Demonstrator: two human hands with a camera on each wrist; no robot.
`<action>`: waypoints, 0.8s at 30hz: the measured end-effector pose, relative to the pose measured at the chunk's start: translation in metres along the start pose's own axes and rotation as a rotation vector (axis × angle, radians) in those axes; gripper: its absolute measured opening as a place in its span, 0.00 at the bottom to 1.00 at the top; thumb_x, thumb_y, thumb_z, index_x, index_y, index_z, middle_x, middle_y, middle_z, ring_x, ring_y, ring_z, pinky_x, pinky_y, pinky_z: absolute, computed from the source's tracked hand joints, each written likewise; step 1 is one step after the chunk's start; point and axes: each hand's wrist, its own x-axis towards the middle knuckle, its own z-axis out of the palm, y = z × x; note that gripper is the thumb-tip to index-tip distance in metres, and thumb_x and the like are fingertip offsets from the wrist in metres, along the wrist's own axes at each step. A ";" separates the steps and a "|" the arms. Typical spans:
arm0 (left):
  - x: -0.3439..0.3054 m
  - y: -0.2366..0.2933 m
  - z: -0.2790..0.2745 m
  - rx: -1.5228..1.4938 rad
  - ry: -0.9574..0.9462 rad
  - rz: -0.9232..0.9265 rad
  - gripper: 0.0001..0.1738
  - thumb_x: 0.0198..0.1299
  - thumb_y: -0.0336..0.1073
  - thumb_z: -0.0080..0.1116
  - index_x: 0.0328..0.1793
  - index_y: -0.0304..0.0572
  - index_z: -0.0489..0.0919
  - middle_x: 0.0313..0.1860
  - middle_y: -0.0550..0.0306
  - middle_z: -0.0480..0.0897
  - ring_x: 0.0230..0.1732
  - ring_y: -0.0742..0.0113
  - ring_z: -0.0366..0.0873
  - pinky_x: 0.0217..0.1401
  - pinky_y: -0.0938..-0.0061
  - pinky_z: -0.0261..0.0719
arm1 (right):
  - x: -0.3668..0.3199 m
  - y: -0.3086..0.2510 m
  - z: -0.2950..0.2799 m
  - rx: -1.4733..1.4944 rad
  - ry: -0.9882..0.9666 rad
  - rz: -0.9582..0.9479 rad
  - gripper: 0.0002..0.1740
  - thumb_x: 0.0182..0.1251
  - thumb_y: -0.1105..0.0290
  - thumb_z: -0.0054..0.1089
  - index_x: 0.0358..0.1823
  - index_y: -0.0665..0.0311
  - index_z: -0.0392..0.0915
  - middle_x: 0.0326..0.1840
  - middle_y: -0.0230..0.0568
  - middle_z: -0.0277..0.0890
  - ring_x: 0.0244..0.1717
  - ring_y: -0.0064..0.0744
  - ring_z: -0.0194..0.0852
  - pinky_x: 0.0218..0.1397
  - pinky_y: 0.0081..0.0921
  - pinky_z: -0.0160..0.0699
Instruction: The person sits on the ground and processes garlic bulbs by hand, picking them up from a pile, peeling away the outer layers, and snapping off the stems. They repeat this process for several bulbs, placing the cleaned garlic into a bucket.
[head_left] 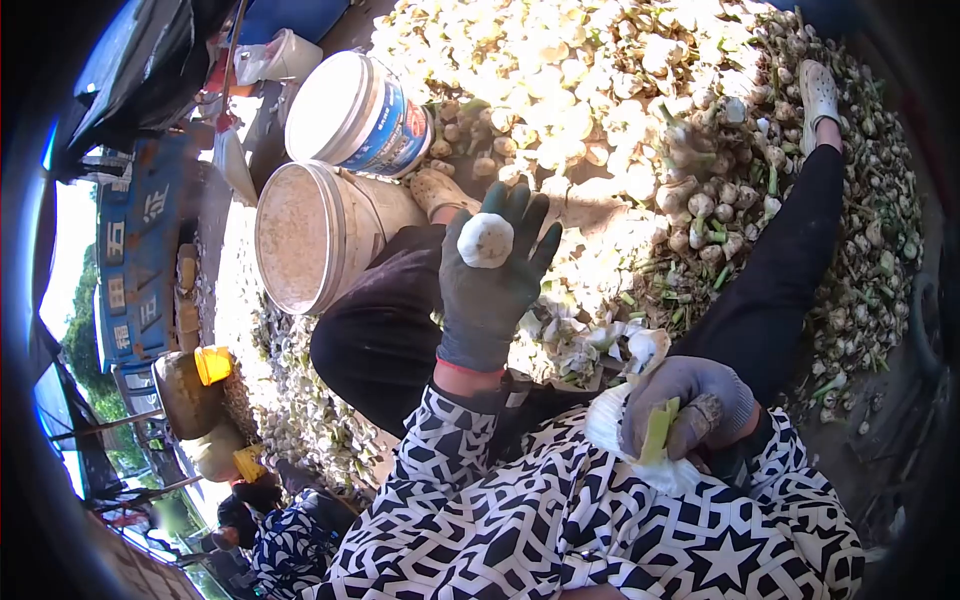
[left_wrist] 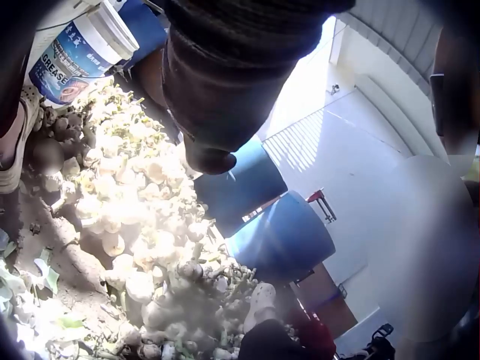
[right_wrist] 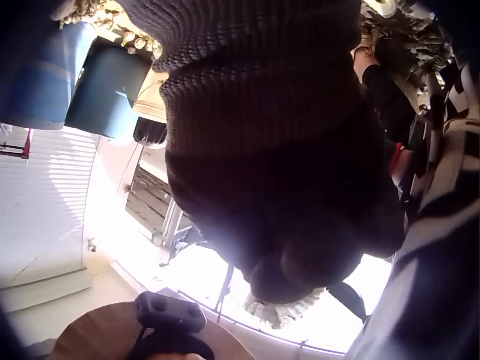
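Observation:
In the head view, my left hand (head_left: 490, 300), in a dark glove, stretches forward with its fingers spread straight. A white, trimmed garlic bulb (head_left: 485, 240) overlaps the base of those fingers. My right hand (head_left: 695, 400), in a pale grey glove, is held close to the body with its fingers curled round a cut garlic stalk (head_left: 655, 430). Papery white skin (head_left: 605, 420) shows beside that hand, and another garlic bulb (head_left: 648, 348) appears just beyond its knuckles. In the right wrist view the shaded glove hides most of the grip; a pale frilled edge (right_wrist: 281, 311) sticks out past the fingers.
A broad heap of garlic (head_left: 560, 90) covers the ground ahead. Two white buckets (head_left: 290, 240) stand to the left, one with a blue label (head_left: 390, 130). Stretched legs (head_left: 770, 260) flank the work spot. Another person (head_left: 290, 530) sits at lower left. Blue barrels (left_wrist: 281, 236) stand farther off.

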 end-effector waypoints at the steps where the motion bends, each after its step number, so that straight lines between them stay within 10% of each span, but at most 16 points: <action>1: 0.004 0.002 0.000 -0.036 0.068 0.020 0.25 0.64 0.50 0.47 0.59 0.42 0.76 0.57 0.52 0.79 0.63 0.51 0.71 0.68 0.52 0.65 | 0.013 -0.004 -0.006 -0.131 0.028 0.244 0.19 0.57 0.65 0.65 0.43 0.75 0.78 0.28 0.51 0.80 0.26 0.49 0.79 0.32 0.40 0.76; 2: 0.012 0.010 -0.009 -0.028 0.057 0.026 0.24 0.65 0.49 0.47 0.60 0.44 0.75 0.58 0.52 0.79 0.63 0.51 0.72 0.67 0.50 0.67 | 0.026 -0.007 -0.014 -0.263 0.066 0.491 0.22 0.60 0.63 0.62 0.51 0.72 0.77 0.29 0.51 0.81 0.29 0.50 0.80 0.34 0.40 0.77; 4: 0.040 0.049 -0.014 -0.060 0.018 0.082 0.24 0.65 0.47 0.47 0.60 0.39 0.75 0.59 0.47 0.78 0.62 0.50 0.74 0.66 0.47 0.69 | 0.049 0.030 -0.040 -1.507 0.128 0.562 0.27 0.63 0.60 0.55 0.63 0.58 0.70 0.31 0.50 0.82 0.34 0.48 0.82 0.39 0.41 0.78; 6: 0.063 0.116 0.017 -0.022 -0.157 0.294 0.36 0.65 0.50 0.44 0.72 0.30 0.60 0.68 0.31 0.66 0.70 0.42 0.63 0.74 0.46 0.58 | 0.049 0.052 -0.065 -1.752 0.162 0.851 0.26 0.63 0.58 0.51 0.65 0.50 0.67 0.31 0.50 0.81 0.36 0.50 0.82 0.42 0.45 0.78; 9: 0.058 0.165 0.053 0.115 -0.172 0.408 0.51 0.63 0.63 0.41 0.78 0.34 0.36 0.77 0.30 0.41 0.76 0.34 0.47 0.75 0.38 0.50 | 0.033 0.055 -0.120 -1.592 0.468 0.740 0.23 0.61 0.61 0.53 0.59 0.49 0.70 0.34 0.47 0.81 0.38 0.52 0.81 0.43 0.47 0.77; 14: 0.064 0.083 0.018 0.279 0.083 0.112 0.32 0.65 0.54 0.51 0.64 0.34 0.69 0.63 0.38 0.71 0.67 0.41 0.67 0.68 0.50 0.68 | 0.033 0.047 -0.234 -1.713 1.005 0.854 0.26 0.56 0.70 0.56 0.59 0.51 0.70 0.56 0.49 0.72 0.50 0.50 0.78 0.49 0.44 0.77; 20: 0.047 -0.017 -0.022 0.843 0.007 -0.010 0.28 0.65 0.46 0.57 0.66 0.36 0.69 0.55 0.50 0.76 0.55 0.60 0.76 0.55 0.66 0.77 | 0.055 0.058 -0.340 -1.980 0.648 1.214 0.17 0.60 0.72 0.55 0.50 0.54 0.81 0.49 0.48 0.82 0.44 0.43 0.85 0.38 0.44 0.81; 22: 0.052 -0.033 -0.054 1.081 0.015 0.106 0.33 0.62 0.42 0.63 0.69 0.37 0.65 0.55 0.53 0.75 0.54 0.66 0.75 0.56 0.70 0.75 | 0.044 0.054 -0.327 -1.926 0.776 0.740 0.21 0.61 0.72 0.58 0.57 0.57 0.76 0.41 0.47 0.84 0.39 0.42 0.85 0.35 0.45 0.82; 24: 0.047 -0.040 -0.060 1.799 -0.028 0.352 0.42 0.51 0.38 0.71 0.71 0.38 0.63 0.59 0.47 0.72 0.59 0.59 0.72 0.63 0.67 0.70 | 0.056 0.050 -0.296 -0.761 0.963 0.320 0.21 0.64 0.70 0.59 0.59 0.56 0.74 0.39 0.41 0.83 0.36 0.38 0.84 0.35 0.37 0.85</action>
